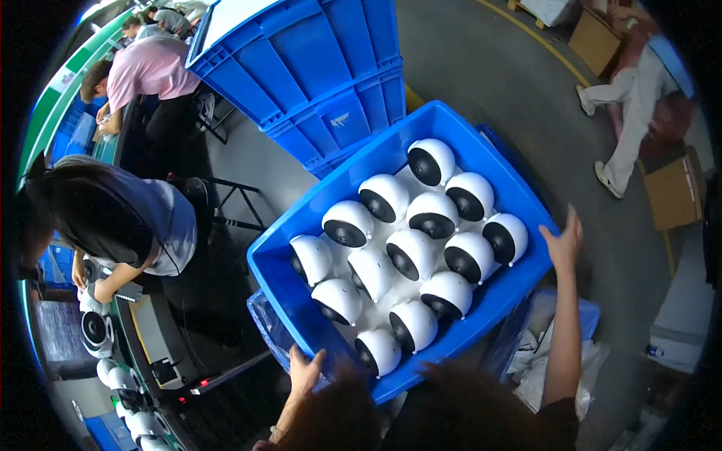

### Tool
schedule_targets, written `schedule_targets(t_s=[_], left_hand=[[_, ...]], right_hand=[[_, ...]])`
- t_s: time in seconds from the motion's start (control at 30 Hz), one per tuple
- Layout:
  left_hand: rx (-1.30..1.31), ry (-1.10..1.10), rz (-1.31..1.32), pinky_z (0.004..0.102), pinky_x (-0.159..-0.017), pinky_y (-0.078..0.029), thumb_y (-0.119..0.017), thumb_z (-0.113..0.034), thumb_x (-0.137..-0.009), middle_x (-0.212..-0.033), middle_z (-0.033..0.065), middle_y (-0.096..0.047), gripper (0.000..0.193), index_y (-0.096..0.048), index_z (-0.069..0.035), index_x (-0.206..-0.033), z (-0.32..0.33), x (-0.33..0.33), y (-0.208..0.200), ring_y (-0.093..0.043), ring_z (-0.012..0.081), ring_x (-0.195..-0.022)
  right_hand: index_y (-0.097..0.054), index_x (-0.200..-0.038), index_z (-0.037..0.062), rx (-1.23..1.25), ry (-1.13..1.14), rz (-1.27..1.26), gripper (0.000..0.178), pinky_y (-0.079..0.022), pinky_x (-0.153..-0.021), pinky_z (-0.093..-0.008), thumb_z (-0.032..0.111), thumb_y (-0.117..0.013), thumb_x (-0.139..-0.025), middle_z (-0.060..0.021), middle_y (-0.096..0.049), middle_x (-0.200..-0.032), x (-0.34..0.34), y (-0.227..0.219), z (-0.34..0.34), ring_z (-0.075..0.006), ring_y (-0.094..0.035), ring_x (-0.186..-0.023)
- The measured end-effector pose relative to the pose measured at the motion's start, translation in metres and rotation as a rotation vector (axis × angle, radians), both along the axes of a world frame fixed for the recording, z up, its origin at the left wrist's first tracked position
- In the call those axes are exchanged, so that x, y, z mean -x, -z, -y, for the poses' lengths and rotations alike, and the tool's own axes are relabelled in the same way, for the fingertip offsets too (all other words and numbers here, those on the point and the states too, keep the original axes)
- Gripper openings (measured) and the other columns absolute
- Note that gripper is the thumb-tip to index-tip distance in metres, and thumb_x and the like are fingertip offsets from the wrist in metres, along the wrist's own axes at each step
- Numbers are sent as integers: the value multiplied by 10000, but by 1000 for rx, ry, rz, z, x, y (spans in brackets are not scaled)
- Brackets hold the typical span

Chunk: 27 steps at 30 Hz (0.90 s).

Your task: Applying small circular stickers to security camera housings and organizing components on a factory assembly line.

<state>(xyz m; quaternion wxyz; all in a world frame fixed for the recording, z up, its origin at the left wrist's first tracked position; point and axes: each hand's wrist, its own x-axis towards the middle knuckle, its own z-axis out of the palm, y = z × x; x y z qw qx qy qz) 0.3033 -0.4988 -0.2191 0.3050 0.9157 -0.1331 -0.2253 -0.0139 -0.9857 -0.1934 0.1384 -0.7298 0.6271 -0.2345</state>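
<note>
A large blue plastic bin [519, 177] holds several round white camera-like units [410, 254] with black faces, resting on white padding. The bin sits at an angle in front of me. My left hand [304, 372] grips the bin's near left rim, thumb and fingers against its edge. At the right side, my right hand [564, 239] is open, its fingers spread and pointing upward, with the thumb close to the rim. Whether the thumb touches the bin I cannot tell. Beneath the bin, another blue container [269, 325] wrapped in clear plastic partly shows.
Tall stacked blue crates [301, 64] stand just beyond the bin. Along the left, co-workers [124, 218] work at a line carrying white units [96, 331]. Clear plastic bags [538, 349] lie below my right forearm. A person [635, 113] and cardboard boxes [671, 188] are at the right.
</note>
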Motion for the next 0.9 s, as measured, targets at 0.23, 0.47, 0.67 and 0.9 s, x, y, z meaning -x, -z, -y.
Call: schedule_targets(t_s=[0.23, 0.47, 0.67, 0.9], left_hand=[[253, -629, -481, 317, -629, -438, -574, -106, -664, -781, 66, -490, 321, -481, -36, -963, 66, 21, -36, -489, 191, -697], [205, -450, -504, 302, -510, -424, -547, -69, -680, -703, 55, -502, 234, -501, -34, -907, 98, 28, -37, -488, 163, -597], [379, -184, -435, 350, -830, -414, -540, -72, -699, -1020, 226, -535, 594, -341, 59, -1243, 157, 20, 7, -525, 285, -936], [414, -220, -277, 339, -816, -433, -560, -47, -688, -1006, 219, -548, 635, -277, 54, -1248, 176, 46, 55, -570, 280, -899]], right_hand=[[-533, -1051, -14, -748, 402, 844, 479, -399, -828, -364, 66, -654, -595, -125, -575, -1008, -8, 21, -135, -243, -525, -900], [-588, -802, -23, -500, 405, 832, 275, -434, -640, -341, 163, -639, -606, -96, -556, -713, 18, 42, -120, -221, -520, -651], [-578, -888, 23, -610, 420, 978, 291, -444, -745, -325, 161, -619, -635, -65, -582, -860, 102, 127, -58, -206, -549, -768], [-503, -1149, -22, -649, 444, 966, 522, -415, -881, -394, 321, -621, -773, -136, -557, -1117, 74, 134, -75, -276, -545, -986]])
